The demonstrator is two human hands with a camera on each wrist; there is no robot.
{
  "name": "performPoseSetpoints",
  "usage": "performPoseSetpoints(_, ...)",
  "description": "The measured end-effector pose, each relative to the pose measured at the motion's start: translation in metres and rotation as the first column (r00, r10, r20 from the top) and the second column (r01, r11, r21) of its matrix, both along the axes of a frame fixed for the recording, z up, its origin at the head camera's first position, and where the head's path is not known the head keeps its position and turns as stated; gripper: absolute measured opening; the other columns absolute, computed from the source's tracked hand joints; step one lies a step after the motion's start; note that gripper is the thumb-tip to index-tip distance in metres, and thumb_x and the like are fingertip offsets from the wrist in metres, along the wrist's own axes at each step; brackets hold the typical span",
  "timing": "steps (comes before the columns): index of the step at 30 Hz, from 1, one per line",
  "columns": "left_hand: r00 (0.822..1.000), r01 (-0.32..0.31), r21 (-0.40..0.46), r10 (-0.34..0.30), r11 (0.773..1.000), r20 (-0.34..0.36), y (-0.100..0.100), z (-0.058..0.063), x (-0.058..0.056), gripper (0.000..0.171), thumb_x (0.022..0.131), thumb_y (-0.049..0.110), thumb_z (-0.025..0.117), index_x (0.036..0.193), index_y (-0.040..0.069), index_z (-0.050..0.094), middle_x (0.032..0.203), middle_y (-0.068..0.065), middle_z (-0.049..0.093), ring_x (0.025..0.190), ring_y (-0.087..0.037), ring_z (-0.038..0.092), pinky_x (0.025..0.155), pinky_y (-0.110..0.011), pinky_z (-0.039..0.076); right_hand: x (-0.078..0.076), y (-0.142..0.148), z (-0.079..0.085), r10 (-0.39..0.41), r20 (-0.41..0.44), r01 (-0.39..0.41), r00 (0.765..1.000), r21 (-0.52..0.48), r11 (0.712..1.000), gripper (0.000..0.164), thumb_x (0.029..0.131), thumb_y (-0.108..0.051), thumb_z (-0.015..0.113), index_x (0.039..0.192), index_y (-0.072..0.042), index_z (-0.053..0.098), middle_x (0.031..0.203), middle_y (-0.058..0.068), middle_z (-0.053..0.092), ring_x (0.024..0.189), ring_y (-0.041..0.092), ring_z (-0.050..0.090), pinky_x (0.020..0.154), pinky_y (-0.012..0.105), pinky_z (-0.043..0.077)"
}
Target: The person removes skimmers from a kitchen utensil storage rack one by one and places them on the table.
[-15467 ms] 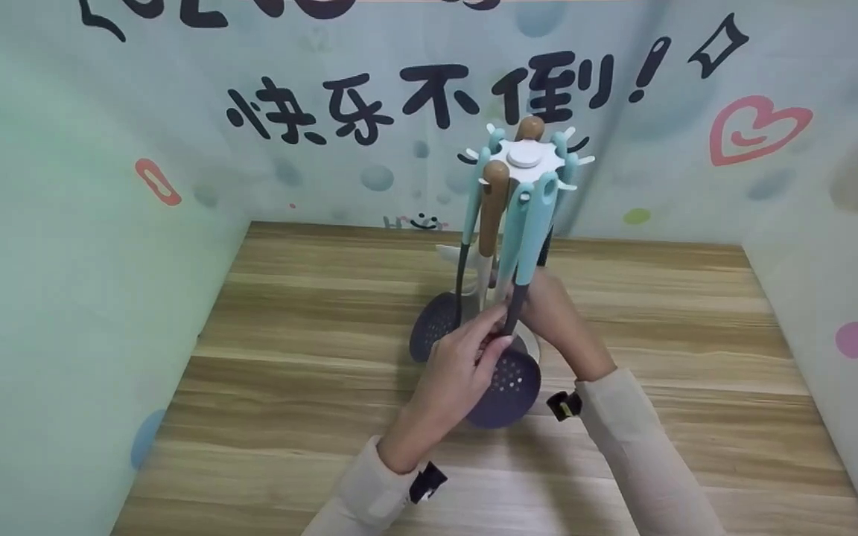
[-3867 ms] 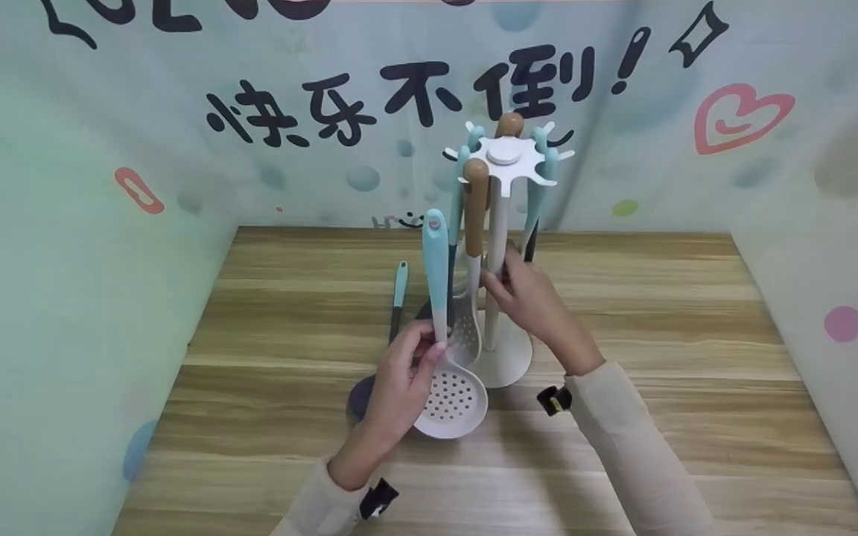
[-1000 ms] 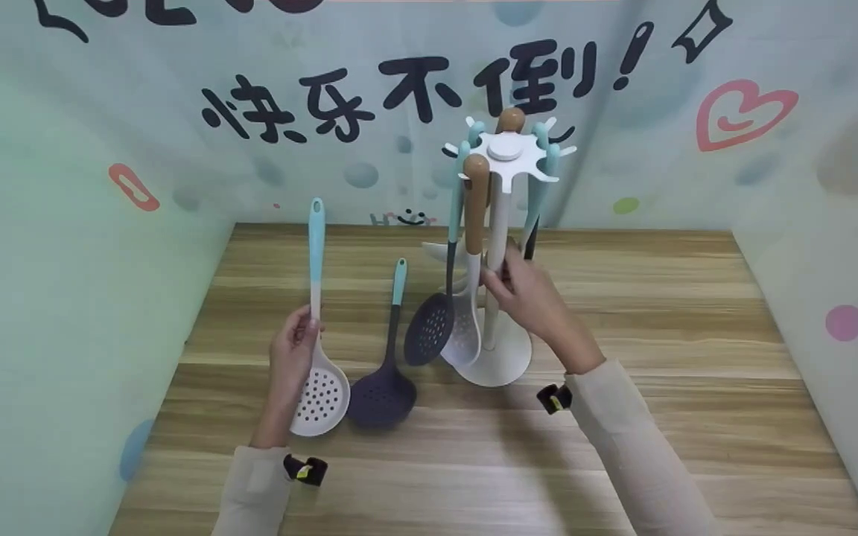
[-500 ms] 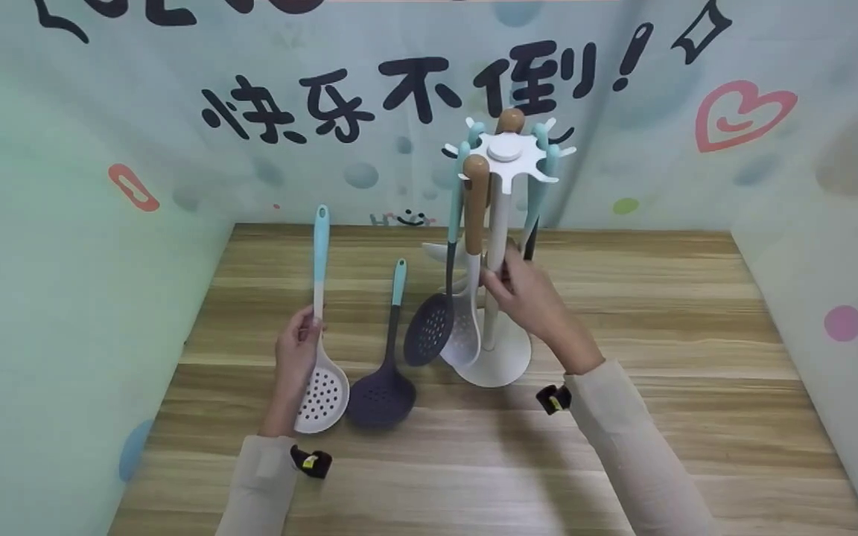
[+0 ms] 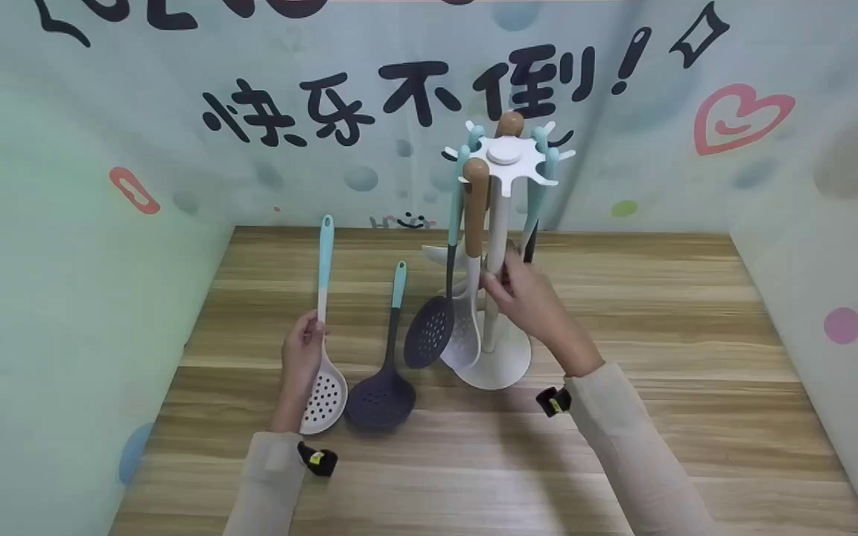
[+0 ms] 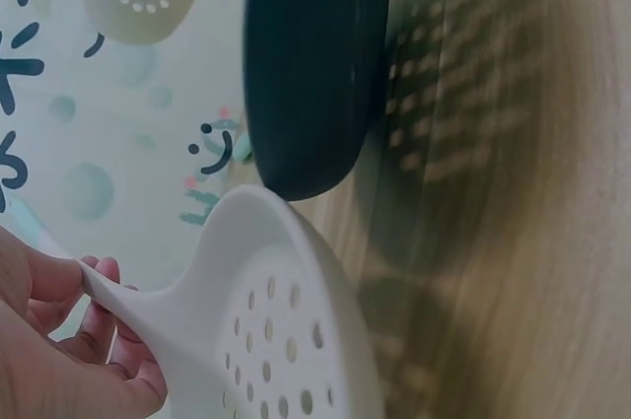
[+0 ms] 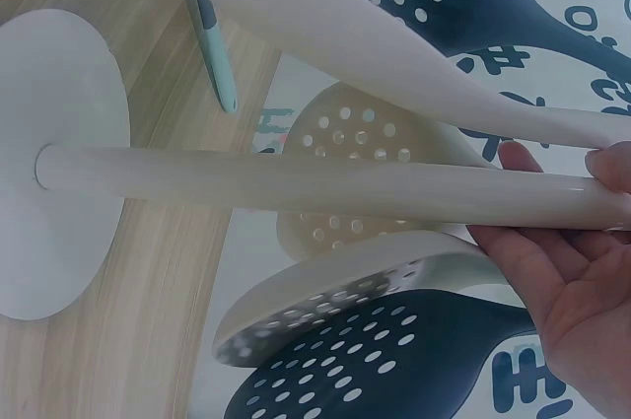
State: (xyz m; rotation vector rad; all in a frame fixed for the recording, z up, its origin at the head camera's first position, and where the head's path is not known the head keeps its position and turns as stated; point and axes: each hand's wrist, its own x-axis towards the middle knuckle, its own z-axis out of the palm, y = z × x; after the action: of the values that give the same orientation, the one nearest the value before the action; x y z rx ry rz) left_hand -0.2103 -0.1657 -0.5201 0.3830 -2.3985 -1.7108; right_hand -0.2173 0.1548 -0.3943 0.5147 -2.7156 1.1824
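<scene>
My left hand (image 5: 302, 362) pinches a white skimmer (image 5: 325, 394) with a light blue handle at its neck. In the left wrist view, the white skimmer's perforated bowl (image 6: 266, 340) is just above the wooden table, close to a dark one. That dark skimmer (image 5: 382, 402), also blue-handled, lies on the table to its right. My right hand (image 5: 537, 301) grips the pole of a white utensil stand (image 5: 500, 223); in the right wrist view, thumb and fingers are around the pole (image 7: 325, 185).
Several utensils hang on the stand, among them a brown-handled one (image 5: 476, 208) and a dark skimmer (image 5: 430, 331). The stand's round base (image 5: 503, 365) rests on the wooden table (image 5: 623, 447). A printed cloth wall (image 5: 362, 149) rises behind.
Both blue-handled skimmers have come off the stand since the earliest frame. My left hand carried the white one left; lately it has lowered slightly towards the dark one. My right hand stays on the pole.
</scene>
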Motion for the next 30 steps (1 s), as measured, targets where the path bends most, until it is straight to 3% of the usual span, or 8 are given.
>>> performPoseSetpoints(13, 0.998, 0.050, -0.029, -0.049, 0.998, 0.046, 0.005, -0.012, -0.009, 0.033, 0.094, 0.001, 0.046, 0.125, -0.008, 0.049, 0.109, -0.029, 0.059, 0.103, -0.038, 0.057, 0.091, -0.042, 0.045, -0.001, 0.000, -0.002, -0.006, -0.005, 0.006, 1.000, -0.009, 1.000, 0.018, 0.094, -0.017, 0.049, 0.101, -0.001, 0.049, 0.070, 0.005, 0.053, 0.059, 0.014, 0.051, 0.053, 0.027, 0.042)
performPoseSetpoints(23, 0.994, 0.072, 0.008, -0.072, 0.997, 0.080, 0.007, -0.017, -0.009, 0.035, 0.094, -0.001, 0.044, 0.129, -0.007, 0.044, 0.117, -0.028, 0.055, 0.107, -0.038, 0.055, 0.093, -0.041, 0.044, -0.001, 0.000, -0.002, -0.003, -0.022, 0.003, 1.000, -0.009, 1.000, 0.019, 0.094, -0.016, 0.049, 0.103, 0.000, 0.049, 0.069, 0.005, 0.053, 0.058, 0.014, 0.052, 0.052, 0.028, 0.042)
performPoseSetpoints(30, 0.988, 0.086, -0.009, -0.084, 0.996, 0.131, 0.008, -0.018, -0.010, 0.037, 0.095, 0.003, 0.045, 0.131, 0.000, 0.043, 0.111, -0.029, 0.057, 0.105, -0.038, 0.056, 0.068, -0.022, 0.043, -0.002, 0.000, -0.003, 0.010, 0.006, -0.010, 1.000, 0.004, 1.000, 0.021, 0.096, -0.019, 0.048, 0.106, -0.001, 0.047, 0.073, 0.006, 0.058, 0.058, 0.014, 0.055, 0.053, 0.027, 0.044)
